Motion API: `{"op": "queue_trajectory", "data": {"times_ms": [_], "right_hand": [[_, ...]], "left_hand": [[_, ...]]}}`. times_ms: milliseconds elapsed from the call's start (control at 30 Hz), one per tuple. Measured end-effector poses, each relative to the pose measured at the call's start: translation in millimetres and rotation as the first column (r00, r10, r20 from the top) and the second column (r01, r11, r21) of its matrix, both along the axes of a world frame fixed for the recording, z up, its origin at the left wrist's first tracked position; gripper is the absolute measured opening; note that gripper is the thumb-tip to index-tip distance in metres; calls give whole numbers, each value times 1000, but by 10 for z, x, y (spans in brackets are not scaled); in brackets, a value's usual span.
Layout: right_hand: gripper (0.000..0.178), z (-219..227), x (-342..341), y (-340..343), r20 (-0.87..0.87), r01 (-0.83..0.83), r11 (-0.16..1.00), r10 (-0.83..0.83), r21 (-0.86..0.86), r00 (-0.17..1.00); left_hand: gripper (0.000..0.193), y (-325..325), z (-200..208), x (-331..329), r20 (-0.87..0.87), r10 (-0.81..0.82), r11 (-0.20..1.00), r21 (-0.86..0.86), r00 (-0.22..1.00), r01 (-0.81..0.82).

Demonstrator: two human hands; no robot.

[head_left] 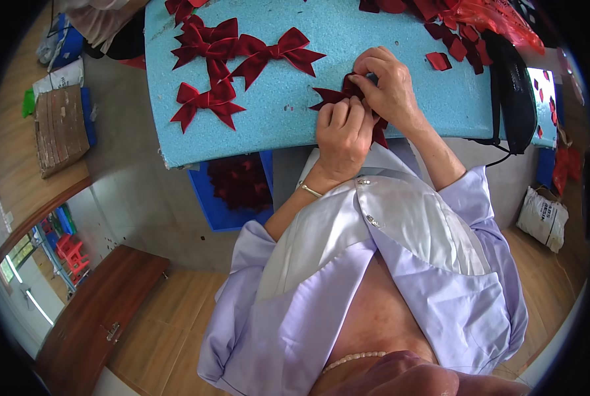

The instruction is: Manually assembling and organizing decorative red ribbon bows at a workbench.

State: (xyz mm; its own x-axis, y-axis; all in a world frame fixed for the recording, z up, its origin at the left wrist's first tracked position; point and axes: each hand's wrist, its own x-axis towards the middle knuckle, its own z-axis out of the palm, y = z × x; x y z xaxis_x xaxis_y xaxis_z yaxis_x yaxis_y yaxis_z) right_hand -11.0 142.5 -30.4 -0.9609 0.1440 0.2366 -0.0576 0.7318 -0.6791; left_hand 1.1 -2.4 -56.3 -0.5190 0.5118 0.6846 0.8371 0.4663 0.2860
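Note:
Both hands meet over a dark red velvet bow [330, 96] near the front edge of the light blue table [275, 129]. My left hand [345, 135] closes on the bow's lower middle, with a ribbon tail hanging beside its fingers. From above and to the right, my right hand [387, 86] pinches at the upper part of the bow, its thumb and forefinger curled together. The fingers hide the bow's centre. To the left lie several more red bows, among them a single bow [206, 105] and a larger bow [278, 54] touching its neighbours.
Loose red pieces [456, 45] and a red plastic bag [499, 23] cover the table's far right. A black bag [514, 96] hangs at the right edge. Below the table's front, a blue bin [210, 201] holds dark red items. Stacked cardboard [62, 132] stands at left.

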Motion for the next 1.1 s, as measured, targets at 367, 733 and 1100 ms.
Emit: {"op": "queue_trajectory", "data": {"times_ms": [367, 733, 1100], "right_hand": [[21, 246, -78, 149, 75, -220, 975, 221, -22, 972], [8, 70, -251, 58, 45, -309, 934, 306, 179, 951], [19, 285, -136, 232, 196, -129, 983, 153, -127, 969]], "left_hand": [[27, -36, 5, 13, 21, 17, 1000, -27, 1000, -16], [23, -44, -22, 45, 29, 0, 999, -50, 1000, 2], [28, -70, -1, 16, 27, 28, 999, -26, 999, -27]]}}
